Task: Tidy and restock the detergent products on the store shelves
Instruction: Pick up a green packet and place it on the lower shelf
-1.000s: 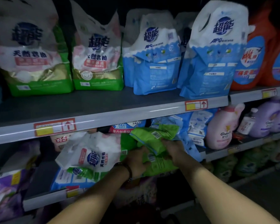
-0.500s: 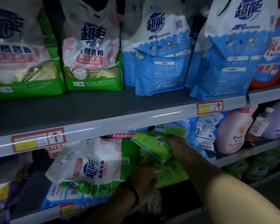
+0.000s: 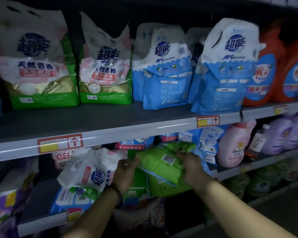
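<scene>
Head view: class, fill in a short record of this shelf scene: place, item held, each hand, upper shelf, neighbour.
Place: dim store shelving
Item held: green pouch, barcode visible, at the shelf below the upper one
Left hand: grips the pouch's left end
Right hand: grips its right end
Upper shelf: green-and-white bags, blue pouches, orange bottles, standing in a row
Neighbour: pink bottle to the pouch's right

Green detergent bag (image 3: 159, 166), crumpled, barcode up, tilted over a second green bag (image 3: 163, 188), just left of the pink bottle (image 3: 234, 146), gripped at both ends.
</scene>
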